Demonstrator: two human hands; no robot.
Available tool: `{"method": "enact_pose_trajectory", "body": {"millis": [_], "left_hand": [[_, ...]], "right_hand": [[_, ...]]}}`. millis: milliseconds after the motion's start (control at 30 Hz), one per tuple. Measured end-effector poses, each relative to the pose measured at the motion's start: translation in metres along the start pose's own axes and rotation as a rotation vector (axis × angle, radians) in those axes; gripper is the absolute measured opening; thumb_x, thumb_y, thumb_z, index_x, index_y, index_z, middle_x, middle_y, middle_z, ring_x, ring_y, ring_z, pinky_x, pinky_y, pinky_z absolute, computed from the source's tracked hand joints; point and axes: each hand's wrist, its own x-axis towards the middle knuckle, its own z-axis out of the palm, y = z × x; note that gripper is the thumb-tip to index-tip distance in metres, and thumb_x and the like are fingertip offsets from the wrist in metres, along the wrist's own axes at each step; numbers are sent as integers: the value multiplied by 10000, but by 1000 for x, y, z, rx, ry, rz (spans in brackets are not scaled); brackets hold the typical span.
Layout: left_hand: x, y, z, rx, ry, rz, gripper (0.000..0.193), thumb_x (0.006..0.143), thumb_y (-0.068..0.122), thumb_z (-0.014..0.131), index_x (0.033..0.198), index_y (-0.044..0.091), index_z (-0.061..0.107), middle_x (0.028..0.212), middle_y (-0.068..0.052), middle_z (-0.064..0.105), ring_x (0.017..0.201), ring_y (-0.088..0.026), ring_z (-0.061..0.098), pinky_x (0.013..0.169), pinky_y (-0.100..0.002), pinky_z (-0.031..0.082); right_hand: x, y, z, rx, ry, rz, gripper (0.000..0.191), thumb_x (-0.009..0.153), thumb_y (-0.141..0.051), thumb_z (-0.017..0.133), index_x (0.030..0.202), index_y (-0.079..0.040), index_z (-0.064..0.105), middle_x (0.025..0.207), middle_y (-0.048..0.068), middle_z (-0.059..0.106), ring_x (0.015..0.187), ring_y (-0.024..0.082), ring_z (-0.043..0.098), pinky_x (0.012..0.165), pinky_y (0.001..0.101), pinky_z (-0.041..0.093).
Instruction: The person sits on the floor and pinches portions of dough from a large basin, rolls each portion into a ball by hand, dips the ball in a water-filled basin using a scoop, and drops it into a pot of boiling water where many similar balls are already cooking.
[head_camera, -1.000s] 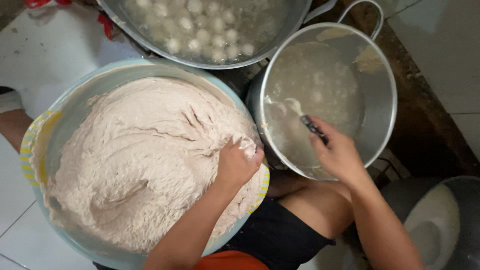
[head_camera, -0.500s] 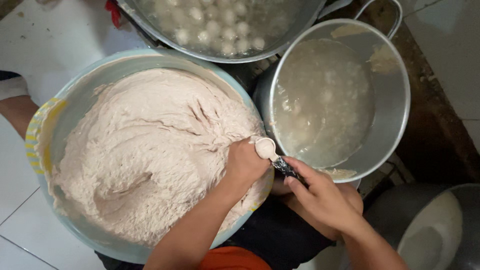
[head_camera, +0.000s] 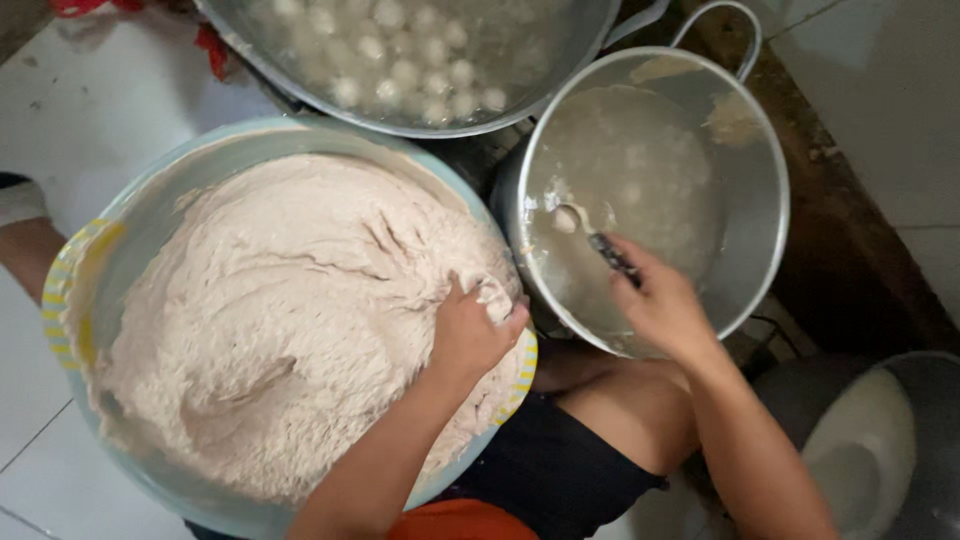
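While my left hand is squeezing pale pinkish paste in the wide light-blue basin, my right hand is gripping a spoon, dropping a ball into the steel pot; most paste remains.

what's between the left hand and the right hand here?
Head view: the steel pot's near rim crosses between left hand, squeezing paste, and right hand, holding a spoon.

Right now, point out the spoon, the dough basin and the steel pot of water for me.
spoon (head_camera: 572, 218), head view, on its pale bowl.
dough basin (head_camera: 150, 195), head view, on its bare upper-left wall.
steel pot of water (head_camera: 775, 180), head view, on its right rim.
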Motion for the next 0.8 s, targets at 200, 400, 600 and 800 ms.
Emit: {"method": "enact_pose_trajectory", "body": {"millis": [200,400,600,800], "left_hand": [[-2,-3,5,-184,37,-16,152,862,174,773,820,48,701,831,-157,716,747,-397,689,697,-474,567],[-5,5,4,-303,14,54,141,814,156,777,835,54,682,792,-154,691,686,-369,701,629,-440,575],[-2,17,-1,-114,-159,-225,168,705,156,753,808,30,712,807,-226,704,767,-433,696,724,-504,568],[16,0,-28,157,-496,-526,450,848,465,648,960,36,728,969,-217,747,918,-375,729,859,-490,573]], "right_hand": [[-43,-6,-8,286,-129,395,454,994,-168,619,1444,-125,657,906,171,658,717,185,565,660,376,491],[-83,-43,15,150,-21,-272,444,979,-132,621,1408,-32,565,1112,53,727,987,126,650,803,283,515],[-85,-52,26,710,-419,343,508,969,-82,590,1475,-71,553,770,17,591,568,64,479,483,207,389],[-66,-21,28,807,-478,412,541,945,-113,551,1485,-114,520,844,9,673,494,65,510,400,215,375]]}}
